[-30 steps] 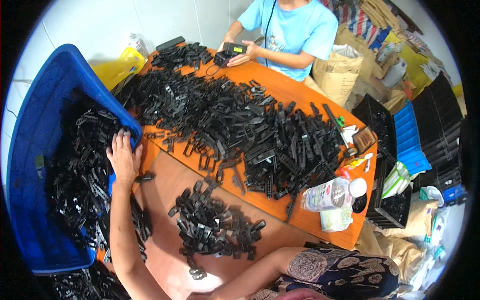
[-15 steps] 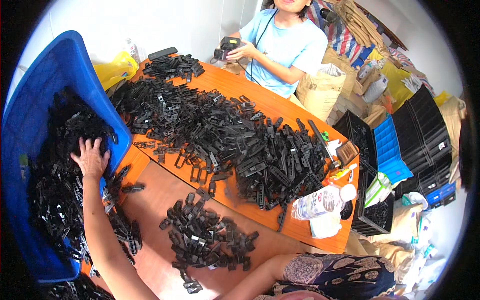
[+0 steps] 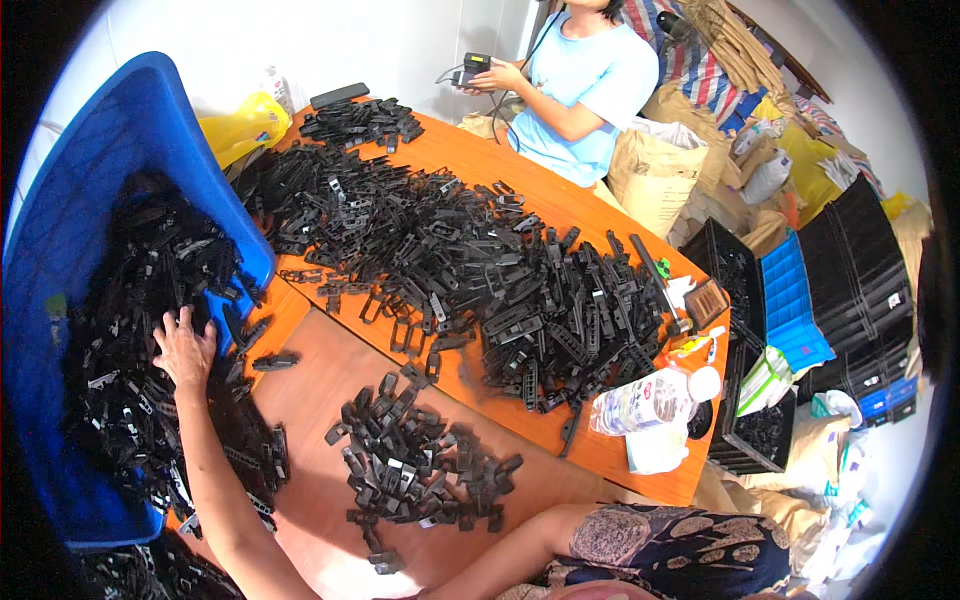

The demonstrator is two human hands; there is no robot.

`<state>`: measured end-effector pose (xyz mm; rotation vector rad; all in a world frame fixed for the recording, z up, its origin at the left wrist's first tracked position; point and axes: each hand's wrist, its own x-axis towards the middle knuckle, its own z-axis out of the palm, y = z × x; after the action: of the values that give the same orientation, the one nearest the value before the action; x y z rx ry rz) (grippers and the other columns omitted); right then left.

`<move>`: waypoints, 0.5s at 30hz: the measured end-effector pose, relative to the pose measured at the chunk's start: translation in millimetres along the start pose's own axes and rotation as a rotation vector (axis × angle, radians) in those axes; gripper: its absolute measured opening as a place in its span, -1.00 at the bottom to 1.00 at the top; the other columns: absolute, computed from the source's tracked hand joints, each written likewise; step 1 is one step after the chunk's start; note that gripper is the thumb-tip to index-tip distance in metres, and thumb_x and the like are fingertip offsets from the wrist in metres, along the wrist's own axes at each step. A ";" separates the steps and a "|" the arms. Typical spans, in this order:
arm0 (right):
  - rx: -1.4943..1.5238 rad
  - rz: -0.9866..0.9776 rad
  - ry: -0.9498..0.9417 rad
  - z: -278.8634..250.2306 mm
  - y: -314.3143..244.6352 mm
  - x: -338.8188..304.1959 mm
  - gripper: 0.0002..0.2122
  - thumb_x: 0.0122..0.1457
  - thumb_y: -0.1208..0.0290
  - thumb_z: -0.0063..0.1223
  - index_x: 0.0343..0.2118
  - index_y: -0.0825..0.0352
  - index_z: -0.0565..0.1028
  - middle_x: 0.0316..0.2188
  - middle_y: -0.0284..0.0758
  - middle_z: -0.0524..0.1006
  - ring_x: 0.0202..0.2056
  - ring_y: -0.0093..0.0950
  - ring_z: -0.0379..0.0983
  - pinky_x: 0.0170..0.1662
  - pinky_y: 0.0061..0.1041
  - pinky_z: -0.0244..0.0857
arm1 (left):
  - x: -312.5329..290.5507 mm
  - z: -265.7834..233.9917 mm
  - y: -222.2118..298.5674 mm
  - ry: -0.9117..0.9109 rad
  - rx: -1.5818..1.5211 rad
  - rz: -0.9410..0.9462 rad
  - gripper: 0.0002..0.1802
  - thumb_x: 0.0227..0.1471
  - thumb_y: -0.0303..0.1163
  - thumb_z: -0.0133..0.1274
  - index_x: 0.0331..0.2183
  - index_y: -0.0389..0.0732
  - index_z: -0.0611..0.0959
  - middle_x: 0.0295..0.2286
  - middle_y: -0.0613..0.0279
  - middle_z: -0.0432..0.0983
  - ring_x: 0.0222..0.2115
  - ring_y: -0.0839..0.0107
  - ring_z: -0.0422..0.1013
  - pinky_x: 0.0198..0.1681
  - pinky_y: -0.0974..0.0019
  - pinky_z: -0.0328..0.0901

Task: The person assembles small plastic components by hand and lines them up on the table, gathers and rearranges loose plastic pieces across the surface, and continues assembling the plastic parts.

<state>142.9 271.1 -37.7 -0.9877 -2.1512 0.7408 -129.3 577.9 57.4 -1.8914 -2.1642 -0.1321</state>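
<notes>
My left hand [image 3: 185, 352] has shifted off the rim of the blue tub [image 3: 150, 110] into the black parts [image 3: 130, 410] inside, scene left. Grip loose, fingers spread, nothing visibly held. Right hand out of view. Small pile [image 3: 405, 460] on near table [image 3: 550, 475]; with far heap [image 3: 450, 240], I'd say plenty left.
</notes>
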 end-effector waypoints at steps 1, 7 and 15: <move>0.005 -0.003 0.006 1.6 -0.3 1.5 -0.89 0.09 0.44 0.02 -0.40 0.37 0.48 -0.39 -0.19 0.54 -0.37 -0.26 0.51 -0.31 -0.30 0.41 | -6.0 0.8 -8.8 -0.009 0.002 -0.044 -0.44 0.00 -0.03 0.20 0.06 0.13 0.52 0.08 0.22 0.29 0.17 0.00 0.18 -0.01 -0.46 0.27; 0.309 -0.156 -0.147 66.4 -53.4 5.8 -0.89 0.09 0.45 0.01 -0.38 0.38 0.49 -0.35 -0.19 0.56 -0.35 -0.26 0.53 -0.29 -0.30 0.43 | -59.2 -6.6 -36.5 0.044 -0.008 -0.004 -0.33 -0.08 0.00 0.23 0.10 0.09 0.55 0.13 0.21 0.39 0.16 0.03 0.27 0.02 -0.33 0.31; 0.487 -0.466 -0.496 105.7 -145.2 -6.8 -0.87 0.07 0.53 0.00 -0.30 0.36 0.46 -0.38 -0.22 0.53 -0.29 -0.25 0.54 -0.21 -0.24 0.44 | -156.5 -22.2 -30.1 -0.037 -0.240 0.033 -0.43 -0.03 -0.11 0.19 0.05 0.02 0.53 -0.07 0.19 0.48 0.14 0.10 0.23 0.01 -0.42 0.26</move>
<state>4.4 161.7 -3.6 -0.0367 -2.3014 1.2767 -137.6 418.0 41.8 -2.0707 -2.2256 -0.3685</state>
